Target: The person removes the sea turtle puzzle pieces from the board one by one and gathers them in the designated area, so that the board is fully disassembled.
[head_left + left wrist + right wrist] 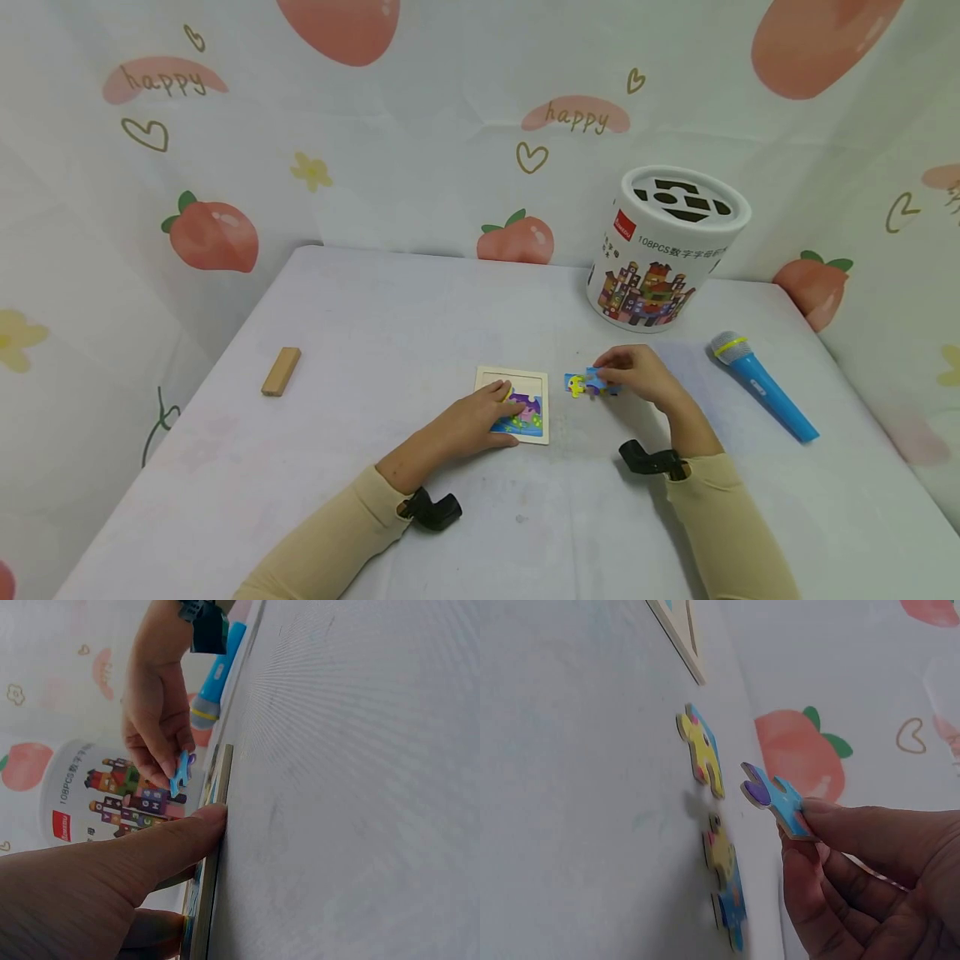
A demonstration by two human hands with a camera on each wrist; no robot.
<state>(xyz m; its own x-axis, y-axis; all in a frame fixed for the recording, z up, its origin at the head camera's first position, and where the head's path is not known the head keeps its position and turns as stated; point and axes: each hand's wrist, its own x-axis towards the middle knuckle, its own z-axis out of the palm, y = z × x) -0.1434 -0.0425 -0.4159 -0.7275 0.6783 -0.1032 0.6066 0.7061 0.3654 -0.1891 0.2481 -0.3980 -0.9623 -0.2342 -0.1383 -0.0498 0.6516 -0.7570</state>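
A: From where we stood, what formed the setting, largest first?

B: A white curtain (420,167), printed with peaches, hearts and the word "happy", hung behind a white-covered table (375,317). At the table's far right stood a cylindrical block canister (667,250), marked "108PCS", its lid bearing dark shapes. Nearer us and further right lay a blue toy microphone (772,396), grey head pointing away from the person.

A: And the two hands?

B: Left hand (476,417): released, its fingers laid nearly straight across a wooden puzzle tray (534,385), thumb against the edge. Right hand (648,379): grasping, with thumb and fingertips pinching a jigsaw piece (784,810).

A: The tray's position?

B: Flat near the table's middle, between the two wrists. Fitted pieces (531,421) in purple, pink and blue occupied its near part; pale wood showed at its far part. A small wooden block (281,372) lay well apart, toward the left edge.

A: And the smallest items?

B: The pinched piece, blue with a purple patch, was tilted and raised off the table, right of the tray. Beside it lay a yellow animal piece (701,750), closer to the tray, and another yellow-and-blue portion (724,859); whether that was one piece or two, I could not tell.
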